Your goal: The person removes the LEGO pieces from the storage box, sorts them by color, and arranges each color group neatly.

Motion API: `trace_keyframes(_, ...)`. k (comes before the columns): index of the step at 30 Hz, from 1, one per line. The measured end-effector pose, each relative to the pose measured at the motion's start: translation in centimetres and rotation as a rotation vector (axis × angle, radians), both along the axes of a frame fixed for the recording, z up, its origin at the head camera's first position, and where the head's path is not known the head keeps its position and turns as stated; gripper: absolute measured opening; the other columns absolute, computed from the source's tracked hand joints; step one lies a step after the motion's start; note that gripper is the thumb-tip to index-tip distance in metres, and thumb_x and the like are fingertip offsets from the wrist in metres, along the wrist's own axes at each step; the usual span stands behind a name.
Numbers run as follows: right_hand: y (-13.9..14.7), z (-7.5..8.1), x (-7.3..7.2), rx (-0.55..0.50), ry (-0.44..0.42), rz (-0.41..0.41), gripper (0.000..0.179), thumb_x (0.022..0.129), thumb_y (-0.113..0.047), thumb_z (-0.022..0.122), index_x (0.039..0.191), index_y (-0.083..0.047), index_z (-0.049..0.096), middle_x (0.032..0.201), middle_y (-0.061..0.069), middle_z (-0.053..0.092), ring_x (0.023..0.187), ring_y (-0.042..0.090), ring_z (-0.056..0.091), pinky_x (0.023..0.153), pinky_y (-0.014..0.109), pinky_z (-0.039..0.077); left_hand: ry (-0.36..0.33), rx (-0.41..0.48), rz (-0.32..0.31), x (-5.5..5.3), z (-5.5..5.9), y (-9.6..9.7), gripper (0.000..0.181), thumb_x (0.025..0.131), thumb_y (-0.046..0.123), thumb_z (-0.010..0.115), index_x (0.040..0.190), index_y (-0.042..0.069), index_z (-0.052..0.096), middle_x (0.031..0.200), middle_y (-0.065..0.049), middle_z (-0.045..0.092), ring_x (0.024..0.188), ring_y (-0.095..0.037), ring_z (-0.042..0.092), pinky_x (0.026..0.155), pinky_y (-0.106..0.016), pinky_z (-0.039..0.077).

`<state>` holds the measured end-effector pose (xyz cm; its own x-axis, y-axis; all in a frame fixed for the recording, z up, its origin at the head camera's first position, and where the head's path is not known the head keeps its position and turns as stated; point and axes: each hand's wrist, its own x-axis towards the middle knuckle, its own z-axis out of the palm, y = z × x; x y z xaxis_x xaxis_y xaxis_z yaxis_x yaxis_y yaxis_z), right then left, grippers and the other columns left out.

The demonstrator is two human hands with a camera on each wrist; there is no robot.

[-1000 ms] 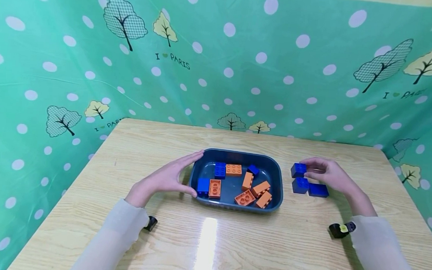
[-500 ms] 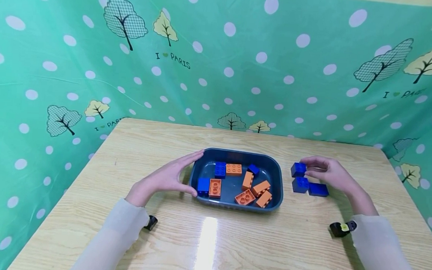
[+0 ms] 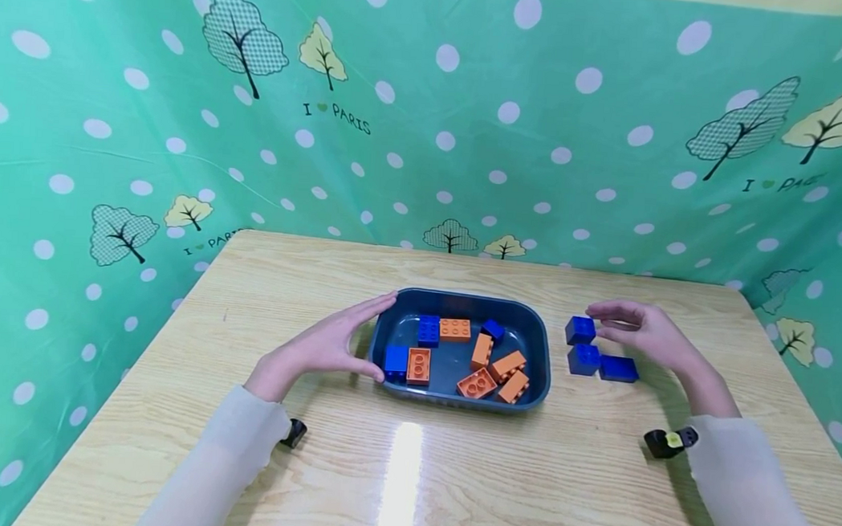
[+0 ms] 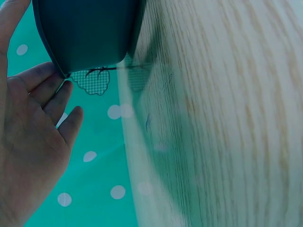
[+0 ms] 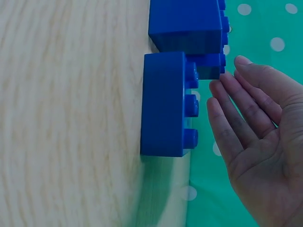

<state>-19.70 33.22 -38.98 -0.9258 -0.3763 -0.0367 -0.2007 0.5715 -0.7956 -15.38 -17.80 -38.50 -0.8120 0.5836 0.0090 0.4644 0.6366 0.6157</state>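
Observation:
My left hand (image 3: 329,339) spans the left end of a dark blue plastic bin (image 3: 541,359), fingertips at its far corner and thumb at its near corner. In the left wrist view, the fingers (image 4: 57,97) look loosely extended beside the bin's rim. Inside lie several orange bricks (image 3: 455,329) and a few blue bricks (image 3: 428,330). Right of the bin, my right hand (image 3: 641,333) hovers beside a blue toy brick (image 3: 580,331), its fingers and thumb apart with nothing between them. Two more blue bricks, one upright (image 3: 585,359) and one flatter (image 3: 619,368), sit just nearer.
The wooden table (image 3: 509,478) extends around the bin and bricks. A green curtain (image 3: 430,119) with white dots and printed trees hangs behind the table's far edge. Small black wrist cameras (image 3: 665,444) sit at both cuffs.
My right hand has shifted very slightly to the right, widening the gap to the far blue brick. The left hand, the bin and the bricks stay where they were.

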Motion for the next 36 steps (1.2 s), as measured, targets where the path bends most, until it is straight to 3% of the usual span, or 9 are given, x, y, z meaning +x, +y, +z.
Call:
trace_keyframes(11, -0.6, 0.8, -0.2, -0.01, 0.012, 0.011, 0.043, 0.098, -0.02, 0.064, 0.136, -0.001, 0.056, 0.137, 0.025, 0.059, 0.113, -0.006, 0.061, 0.09, 0.003, 0.047, 0.005, -0.011, -0.001, -0.1, -0.2, -0.1, 0.116, 0.071, 0.05, 0.086, 0.16, 0.016, 0.022, 0.169, -0.001, 0.018, 0.154, -0.032, 0.022, 0.12, -0.06, 0.028)
trace_keyframes(23, -1.5, 1.4, -0.9, -0.046, 0.074, 0.044, 0.038, 0.097, -0.015, 0.065, 0.132, 0.0, 0.06, 0.132, 0.029, 0.06, 0.11, -0.009, 0.062, 0.09, 0.004, 0.049, 0.017, -0.015, -0.005, -0.1, -0.2, -0.1, 0.115, 0.071, 0.051, 0.086, 0.16, 0.016, 0.022, 0.168, -0.001, 0.018, 0.154, -0.033, 0.023, 0.12, -0.061, 0.029)
trace_keyframes(36, -2.6, 2.5, -1.3, 0.001, 0.082, 0.057, 0.038, 0.099, -0.017, 0.063, 0.134, -0.003, 0.059, 0.136, 0.022, 0.061, 0.11, -0.015, 0.056, 0.09, 0.004, 0.047, 0.013, -0.013, -0.004, -0.1, -0.2, -0.1, 0.116, 0.07, 0.053, 0.086, 0.16, 0.016, 0.023, 0.168, 0.0, 0.018, 0.154, -0.032, 0.023, 0.12, -0.06, 0.029)
